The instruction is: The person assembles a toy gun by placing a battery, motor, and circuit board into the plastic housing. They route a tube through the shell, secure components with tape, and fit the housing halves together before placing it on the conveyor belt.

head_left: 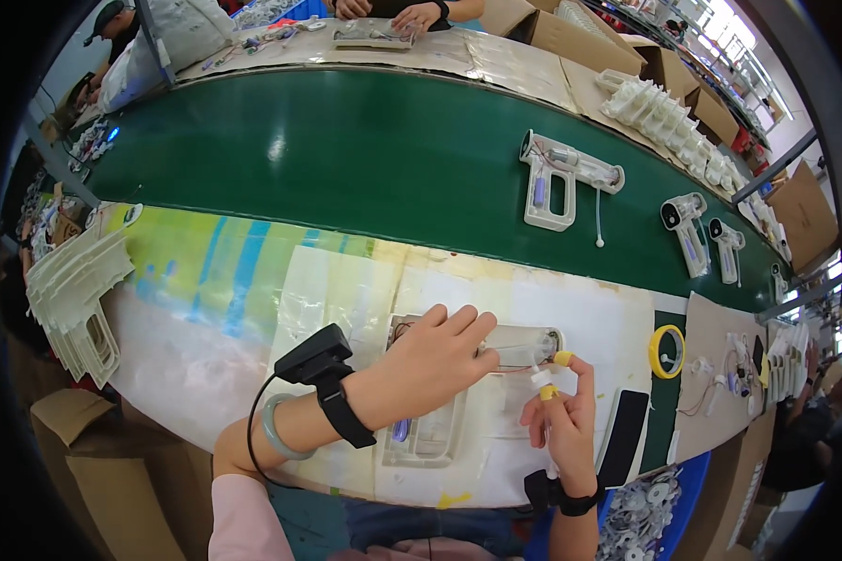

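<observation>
A pistol-shaped white plastic housing (421, 460) lies on the paper-covered bench in front of me, with wires, a clear cylinder (524, 348) and a purple cell (400, 430) inside. My left hand (426, 369) reaches across its upper part, fingers bent over it and the thumb side near the clear cylinder; the palm hides the middle. Beside the cylinder's right end, my right hand (569, 425) is closed in a pinch, with yellow coverings on thumb and forefinger. Between those fingertips is a small white plastic piece (541, 378).
Beyond the bench runs a green conveyor (346, 140) carrying similar housings, one of them (571, 182) nearest. Stacked shells (79, 299) stand at left. To the right are a yellow tape roll (667, 352), a dark phone-like slab (624, 438) and a blue parts bin (692, 486). A co-worker's hands (384, 14) work opposite.
</observation>
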The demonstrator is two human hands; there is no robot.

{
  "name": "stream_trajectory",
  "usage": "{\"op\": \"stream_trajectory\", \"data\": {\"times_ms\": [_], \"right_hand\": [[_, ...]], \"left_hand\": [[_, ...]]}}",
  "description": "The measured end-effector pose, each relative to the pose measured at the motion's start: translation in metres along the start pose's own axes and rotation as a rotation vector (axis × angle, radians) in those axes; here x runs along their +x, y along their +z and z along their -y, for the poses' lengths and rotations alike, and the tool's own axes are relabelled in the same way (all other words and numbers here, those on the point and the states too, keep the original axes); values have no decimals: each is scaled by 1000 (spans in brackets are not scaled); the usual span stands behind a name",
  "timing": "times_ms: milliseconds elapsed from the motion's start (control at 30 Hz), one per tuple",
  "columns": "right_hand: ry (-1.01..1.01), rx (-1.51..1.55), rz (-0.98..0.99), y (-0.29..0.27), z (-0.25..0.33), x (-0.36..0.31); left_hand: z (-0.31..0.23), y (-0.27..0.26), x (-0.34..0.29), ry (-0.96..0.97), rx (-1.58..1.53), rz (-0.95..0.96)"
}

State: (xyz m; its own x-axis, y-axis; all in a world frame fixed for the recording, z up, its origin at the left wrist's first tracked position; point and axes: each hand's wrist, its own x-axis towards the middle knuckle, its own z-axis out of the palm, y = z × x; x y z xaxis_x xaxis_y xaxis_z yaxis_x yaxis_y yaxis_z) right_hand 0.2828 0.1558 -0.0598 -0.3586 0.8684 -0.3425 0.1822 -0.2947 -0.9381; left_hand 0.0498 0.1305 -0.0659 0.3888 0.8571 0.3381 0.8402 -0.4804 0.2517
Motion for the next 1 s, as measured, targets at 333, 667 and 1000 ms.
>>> {"op": "stream_trajectory", "data": {"times_ms": [333,667,1000], "right_hand": [[-12,-14,-10,11,-8,1],[-172,-157,-66,26,-51,14],[-465,-939,-61,30,5,23]], "left_hand": [[13,28,-2,-88,-357,-181],[12,33,2,-282,-420,-268],[14,24,-8,-319,-400,-159]]}}
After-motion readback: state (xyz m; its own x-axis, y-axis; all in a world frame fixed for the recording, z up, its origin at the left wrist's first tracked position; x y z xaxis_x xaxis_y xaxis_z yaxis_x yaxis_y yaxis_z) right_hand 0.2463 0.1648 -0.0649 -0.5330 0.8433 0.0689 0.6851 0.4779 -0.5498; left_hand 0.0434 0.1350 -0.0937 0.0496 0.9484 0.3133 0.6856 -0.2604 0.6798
